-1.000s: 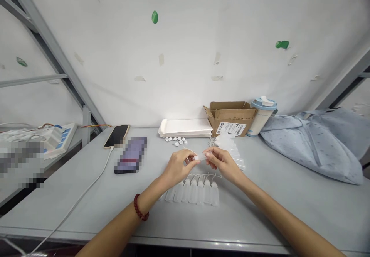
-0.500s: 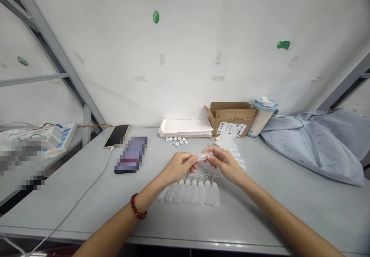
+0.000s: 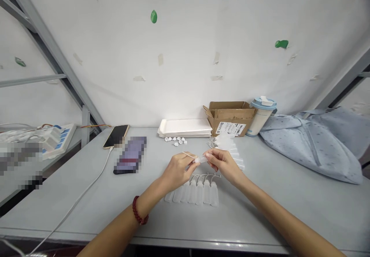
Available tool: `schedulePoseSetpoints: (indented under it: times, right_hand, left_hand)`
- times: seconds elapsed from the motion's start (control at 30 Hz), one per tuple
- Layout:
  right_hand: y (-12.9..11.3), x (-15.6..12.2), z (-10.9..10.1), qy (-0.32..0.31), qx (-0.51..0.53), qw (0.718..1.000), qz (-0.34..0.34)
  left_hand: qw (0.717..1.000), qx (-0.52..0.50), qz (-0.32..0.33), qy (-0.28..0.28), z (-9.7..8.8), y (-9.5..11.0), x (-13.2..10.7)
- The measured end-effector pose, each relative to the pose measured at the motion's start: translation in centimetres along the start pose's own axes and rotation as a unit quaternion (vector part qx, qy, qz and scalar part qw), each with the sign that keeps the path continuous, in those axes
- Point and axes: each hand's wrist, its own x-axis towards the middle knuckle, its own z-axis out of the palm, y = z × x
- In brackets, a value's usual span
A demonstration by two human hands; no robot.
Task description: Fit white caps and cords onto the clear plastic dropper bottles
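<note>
Above the tabletop, my left hand pinches a white cap between thumb and fingers, and a thin pale strap rises from it over the knuckles. My right hand grips the small translucent plastic bottle, mostly covered by the fingers, its end meeting the cap. Whether the cap is fixed on it I cannot tell. Just below my hands lies a row of capped bottles with curved straps; my left hand hides part of it. More translucent bottles lie beyond my right hand.
Several small white caps lie before a stack of white padded envelopes. An open cardboard box, a lidded cup and a pale blue bag stand at right. Two phones, a black-screened phone and a purple-screened phone, lie left.
My left hand has turned and shifted slightly, so the white cap and its strap now show at its fingertips. My right hand stays on the bottle, its fingers closed further in.
</note>
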Motion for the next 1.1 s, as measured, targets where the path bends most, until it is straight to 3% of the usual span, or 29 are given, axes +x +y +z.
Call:
schedulePoseSetpoints:
  times: [0.13, 0.3, 0.53, 0.77, 0.93, 1.1]
  right_hand:
    - [-0.2, -0.1, 0.0, 0.003, 0.015, 1.000, 0.019]
    - [-0.4, -0.1, 0.0, -0.001, 0.030, 1.000, -0.002]
    - [-0.5, -0.3, 0.2, -0.007, -0.036, 0.999, -0.023]
    - [-0.5, -0.8, 0.5, 0.040, -0.200, 0.967, -0.151]
    - [-0.4, -1.0, 0.6, 0.038, -0.203, 0.967, -0.146]
    - [-0.6, -1.0, 0.5, 0.015, -0.158, 0.982, -0.101]
  left_hand:
    - [1.000, 0.009, 0.007, 0.000, 0.1, 0.1, 0.0]
    - [0.988, -0.091, -0.123, -0.026, -0.5, 0.5, 0.6]
    - [0.935, -0.245, -0.241, -0.088, -0.8, -0.2, 0.7]
    - [0.901, -0.321, -0.270, -0.110, -1.0, -0.3, 0.8]
    - [0.907, -0.317, -0.255, -0.106, -1.2, 0.1, 0.7]
    - [0.935, -0.258, -0.227, -0.086, -1.1, 0.6, 0.6]
